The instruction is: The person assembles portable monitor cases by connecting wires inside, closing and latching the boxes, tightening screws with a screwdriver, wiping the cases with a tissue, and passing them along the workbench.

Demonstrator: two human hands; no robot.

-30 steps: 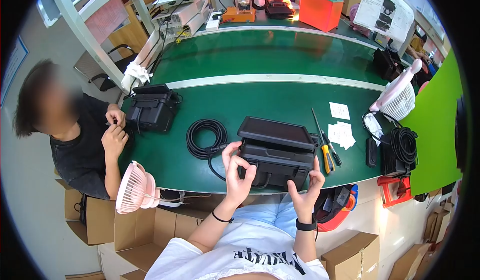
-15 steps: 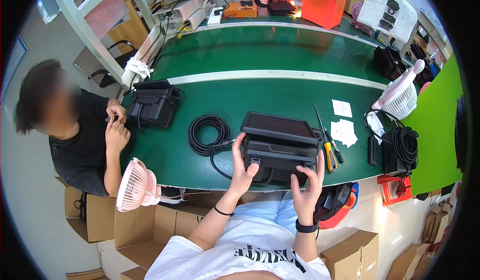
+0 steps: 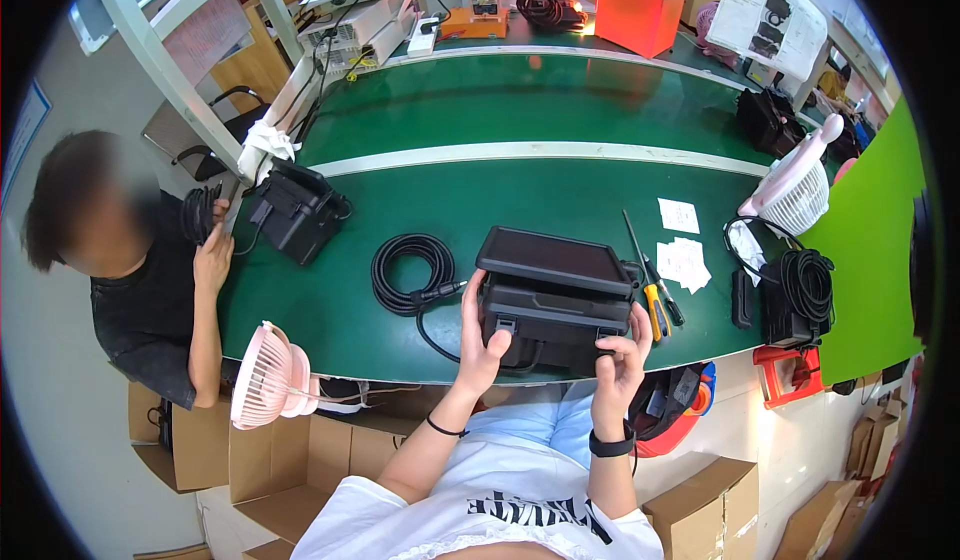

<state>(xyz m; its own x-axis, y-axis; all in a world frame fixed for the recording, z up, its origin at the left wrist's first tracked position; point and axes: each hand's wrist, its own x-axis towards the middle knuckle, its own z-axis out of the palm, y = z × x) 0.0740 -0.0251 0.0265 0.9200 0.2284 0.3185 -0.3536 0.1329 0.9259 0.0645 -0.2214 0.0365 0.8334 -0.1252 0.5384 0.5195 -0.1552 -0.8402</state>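
A black plastic case [image 3: 545,332] with front latches and a flat dark panel [image 3: 555,258] on its top sits at the table's near edge. My left hand [image 3: 484,348] grips its left side, thumb by the left latch. On the right side my right hand [image 3: 622,358] is wrapped round the corner, its thumb and fingers at the right latch. A coiled black cable [image 3: 412,272] lies left of the case, and its connector end points at my left fingers. To the right rest a yellow-handled screwdriver [image 3: 656,312] and a dark-handled one [image 3: 668,300].
At left, a co-worker [image 3: 150,280] holds a cable coil [image 3: 200,215] beside another black case [image 3: 298,215]. Pink fans [image 3: 268,375] flank the green table [image 3: 330,310]. Paper slips [image 3: 684,263] and a cable-topped black box [image 3: 795,305] lie at right. Cardboard boxes [image 3: 705,510] stand below.
My right fingers have curled in onto the right latch; my left hand stays put. The co-worker has lifted a cable coil, and the case beside them has turned.
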